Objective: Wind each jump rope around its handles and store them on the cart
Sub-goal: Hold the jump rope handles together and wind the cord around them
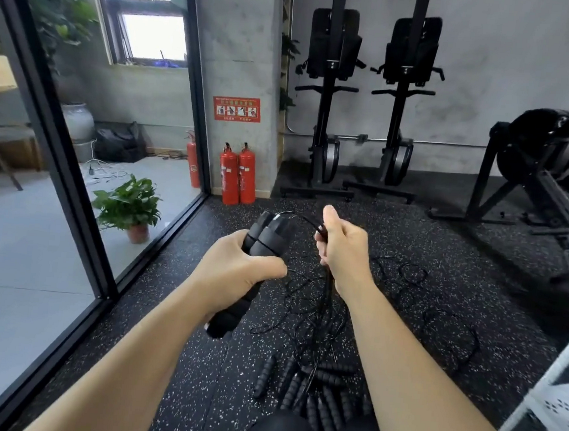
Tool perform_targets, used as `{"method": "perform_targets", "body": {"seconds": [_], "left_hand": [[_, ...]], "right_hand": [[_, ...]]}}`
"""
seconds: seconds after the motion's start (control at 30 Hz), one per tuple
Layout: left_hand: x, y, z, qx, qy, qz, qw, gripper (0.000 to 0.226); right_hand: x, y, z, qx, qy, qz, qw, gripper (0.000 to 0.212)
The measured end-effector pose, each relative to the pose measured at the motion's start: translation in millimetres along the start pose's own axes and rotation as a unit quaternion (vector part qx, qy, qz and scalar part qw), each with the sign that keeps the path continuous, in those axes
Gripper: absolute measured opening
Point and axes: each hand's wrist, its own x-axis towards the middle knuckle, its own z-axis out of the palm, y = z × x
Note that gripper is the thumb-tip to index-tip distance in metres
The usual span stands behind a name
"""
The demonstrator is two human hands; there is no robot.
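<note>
My left hand [239, 266] grips two black foam jump rope handles [264, 236] held side by side, their tops pointing up and away. Their thin black rope [301, 218] arcs from the handle tops to my right hand [340, 244], which pinches it with the thumb raised. From there the rope drops to the floor. Below my hands lies a tangle of black ropes [316, 307], and several more black foam handles [316, 390] lie in a heap near my knees. The white perforated cart [555, 411] stands at the lower right edge.
Speckled black rubber floor [412, 233]. A glass wall with a black frame [81, 197] runs along the left. Two red fire extinguishers [237, 175] stand by a concrete pillar. Black gym machines [365, 102] line the back wall and the right side.
</note>
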Motion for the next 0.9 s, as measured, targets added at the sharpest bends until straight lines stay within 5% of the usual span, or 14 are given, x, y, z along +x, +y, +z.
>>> {"method": "perform_targets", "body": {"seconds": [0.13,0.27,0.4,0.47,0.67,0.9], "left_hand": [[2.4,2.7,2.3,0.001,0.026,0.024,0.999,0.026],[7.4,3.9,7.5,0.022,0.033,0.045,0.998,0.025],[10.4,5.9,10.2,0.024,0.003,0.029,0.999,0.036],[10.8,6.6,10.3,0.025,-0.022,0.018,0.999,0.035],[14.7,4.7,8.9,0.02,-0.048,0.0,0.999,0.036],[31.1,-1.4,-3.6,0.122,0.083,-0.03,0.989,0.031]], "right_hand": [[-3.4,19.3,-7.7,-0.219,0.047,-0.034,0.974,0.052],[-11.6,-0.4,7.1,-0.499,-0.07,-0.104,0.857,0.044],[-18.6,-25.3,13.4,-0.596,-0.165,-0.157,0.77,0.015],[-18.2,-28.6,13.9,-0.634,-0.186,-0.176,0.729,0.017],[-15.8,-28.9,7.6,-0.62,-0.169,-0.151,0.751,0.025],[-10.3,-31.5,-8.5,-0.585,-0.085,-0.18,0.786,0.048]]}}
